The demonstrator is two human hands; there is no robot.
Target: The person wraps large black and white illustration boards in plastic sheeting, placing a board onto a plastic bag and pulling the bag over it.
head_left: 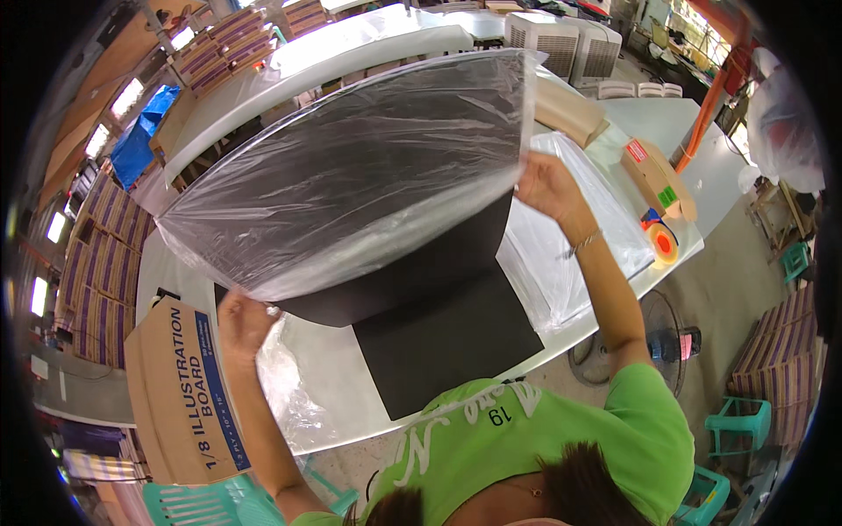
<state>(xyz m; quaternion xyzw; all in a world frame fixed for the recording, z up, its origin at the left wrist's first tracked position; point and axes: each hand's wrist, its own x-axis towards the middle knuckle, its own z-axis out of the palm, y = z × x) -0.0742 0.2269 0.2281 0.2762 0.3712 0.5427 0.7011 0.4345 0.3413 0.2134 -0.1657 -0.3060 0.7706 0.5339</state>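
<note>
A large clear plastic bag (pixel 351 167) spreads in front of me above the table, with a black board (pixel 421 272) partly inside it. The board's near part sticks out of the bag's mouth and bows downward. My left hand (pixel 244 323) pinches the bag and board at their near left corner. At the right corner, my right hand (pixel 548 188) grips the bag's edge beside the board. Below, another black board (pixel 447 342) lies flat on the white table (pixel 342 421). Right of it rests a stack of clear plastic bags (pixel 579 237).
A brown cardboard box (pixel 184 394) stands left of my left forearm. Tape rolls (pixel 664 244) and an open carton (pixel 658 180) sit at the table's right. Green plastic stools (pixel 738 422), a fan (pixel 662 342) and stacked striped cartons (pixel 101 272) surround the table.
</note>
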